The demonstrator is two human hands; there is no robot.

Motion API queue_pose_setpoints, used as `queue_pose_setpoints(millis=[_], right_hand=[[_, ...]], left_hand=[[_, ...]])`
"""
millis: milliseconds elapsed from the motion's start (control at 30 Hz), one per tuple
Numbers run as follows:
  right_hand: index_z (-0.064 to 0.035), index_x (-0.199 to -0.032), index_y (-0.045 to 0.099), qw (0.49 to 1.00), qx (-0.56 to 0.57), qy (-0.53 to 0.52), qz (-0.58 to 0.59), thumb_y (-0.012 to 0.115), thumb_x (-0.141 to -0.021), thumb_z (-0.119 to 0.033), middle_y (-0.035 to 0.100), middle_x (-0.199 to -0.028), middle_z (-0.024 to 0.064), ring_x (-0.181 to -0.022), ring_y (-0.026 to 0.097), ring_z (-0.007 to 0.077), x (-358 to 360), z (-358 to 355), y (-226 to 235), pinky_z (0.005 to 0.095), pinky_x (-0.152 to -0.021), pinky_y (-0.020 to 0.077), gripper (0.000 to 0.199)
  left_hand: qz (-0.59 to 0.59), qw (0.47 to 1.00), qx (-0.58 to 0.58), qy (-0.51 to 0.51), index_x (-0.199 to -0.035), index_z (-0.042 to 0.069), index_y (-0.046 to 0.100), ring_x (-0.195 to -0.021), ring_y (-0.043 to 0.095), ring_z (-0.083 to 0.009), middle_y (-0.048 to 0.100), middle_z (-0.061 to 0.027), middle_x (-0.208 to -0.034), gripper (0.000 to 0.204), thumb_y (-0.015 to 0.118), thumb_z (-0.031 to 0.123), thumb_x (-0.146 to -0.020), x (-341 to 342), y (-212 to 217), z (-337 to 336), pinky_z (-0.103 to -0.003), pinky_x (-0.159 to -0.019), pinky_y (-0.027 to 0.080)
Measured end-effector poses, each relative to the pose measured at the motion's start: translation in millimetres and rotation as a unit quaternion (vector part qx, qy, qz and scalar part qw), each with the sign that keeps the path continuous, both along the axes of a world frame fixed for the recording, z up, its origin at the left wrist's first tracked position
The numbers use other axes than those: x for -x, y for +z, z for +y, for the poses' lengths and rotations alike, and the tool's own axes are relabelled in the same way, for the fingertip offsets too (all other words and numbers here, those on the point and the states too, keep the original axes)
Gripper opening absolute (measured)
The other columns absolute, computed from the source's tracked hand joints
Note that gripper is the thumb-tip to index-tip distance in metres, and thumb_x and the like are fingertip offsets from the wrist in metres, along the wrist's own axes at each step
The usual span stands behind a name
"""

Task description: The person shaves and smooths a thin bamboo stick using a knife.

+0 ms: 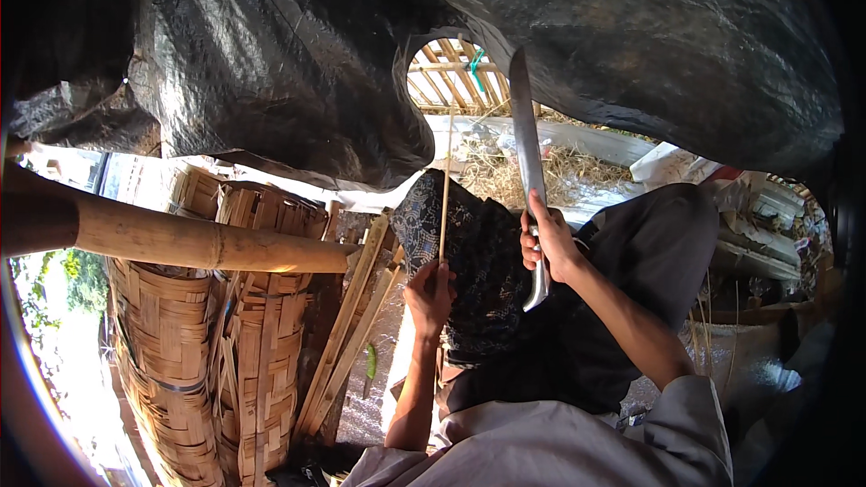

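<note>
My left hand [429,298] is closed round a thin bamboo strip [446,185], which stands nearly upright from my fist and also shows below it. My right hand [552,239] grips the handle of a machete [527,135], its long grey blade pointing up and away from me. The curved pale end of the handle sticks out under my fingers. Blade and strip are apart, side by side. A dark patterned cloth [451,234] lies over my left leg, behind the strip. My right knee [667,216], in dark trousers, is bent outward.
Black plastic sheeting [271,54] hangs low overhead. A thick bamboo pole [216,243] juts in from the left, above tall woven bamboo baskets [167,352]. Split bamboo slats [347,334] lean beside them. Dry straw [514,171] lies ahead, before a bamboo lattice [451,77].
</note>
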State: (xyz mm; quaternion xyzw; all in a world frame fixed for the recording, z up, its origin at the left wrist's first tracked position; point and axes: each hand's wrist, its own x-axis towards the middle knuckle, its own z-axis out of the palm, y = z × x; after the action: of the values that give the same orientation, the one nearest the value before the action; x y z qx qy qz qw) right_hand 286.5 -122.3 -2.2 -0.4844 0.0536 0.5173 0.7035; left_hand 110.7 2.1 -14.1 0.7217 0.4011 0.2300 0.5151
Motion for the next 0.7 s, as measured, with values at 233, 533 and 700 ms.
queue_pose_setpoints(millis=[233,533,700], right_hand=[[-0.0039,-0.074,0.044,0.960,-0.111,0.062,-0.248,0.026,-0.094,-0.052,0.043,-0.048,0.0043,-0.033,0.041,0.0107,5.3,1.7,-13.9,0.0250,-0.034,0.0358,0.055],[-0.0041,-0.063,0.051,0.833,0.036,0.141,-0.534,0.040,-0.094,-0.038,0.045,-0.043,0.0106,-0.037,0.048,0.0269,17.3,8.4,-18.0,0.0378,-0.044,0.0429,0.047],[-0.0050,-0.071,0.059,0.661,0.107,0.214,-0.711,0.052,-0.084,-0.050,0.054,-0.049,0.0125,-0.048,0.059,0.0295,30.8,6.4,-23.5,0.0390,-0.045,0.0464,0.047]], left_hand=[[-0.018,0.979,0.201,-0.010,-0.090,-0.003,0.061,-0.042,0.038,-0.0040,0.048,0.0002,-0.060,0.028,0.046,0.020,-0.094,5.9,-0.8,19.8,-0.019,-0.036,0.027],[-0.029,0.947,0.320,-0.014,-0.092,-0.002,0.056,-0.041,0.035,-0.0041,0.043,0.0020,-0.060,0.027,0.045,0.022,-0.095,14.2,-4.1,20.7,-0.019,-0.036,0.025],[-0.018,0.957,0.289,-0.011,-0.085,0.000,0.058,-0.045,0.039,-0.0036,0.046,0.0017,-0.061,0.025,0.048,0.021,-0.093,19.9,-0.3,2.7,-0.019,-0.037,0.027]])
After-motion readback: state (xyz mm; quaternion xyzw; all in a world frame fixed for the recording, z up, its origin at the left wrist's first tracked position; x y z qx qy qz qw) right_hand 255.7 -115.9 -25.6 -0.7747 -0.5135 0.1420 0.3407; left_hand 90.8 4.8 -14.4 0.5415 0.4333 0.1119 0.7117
